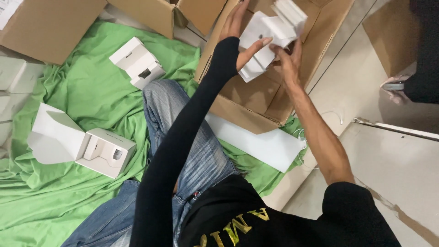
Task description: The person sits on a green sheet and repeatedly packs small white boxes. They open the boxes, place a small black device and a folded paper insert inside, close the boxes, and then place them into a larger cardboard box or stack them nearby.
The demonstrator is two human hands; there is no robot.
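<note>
My left hand (pixel 238 32), in a black sleeve, reaches over an open brown cardboard box (pixel 256 98) and holds the left side of a small white folded carton (pixel 258 48). My right hand (pixel 287 59) grips the same carton from the right and below. More white cartons (pixel 289 16) sit just above it inside the box. Both hands hover over the box's interior.
I sit on a green cloth (pixel 91 91) in blue jeans. Two opened white cartons (pixel 137 61) (pixel 82 144) lie on the cloth. A flat white sheet (pixel 263 142) lies by the box. Other brown boxes (pixel 50 27) stand behind. Another person's hand (pixel 395 87) is at far right.
</note>
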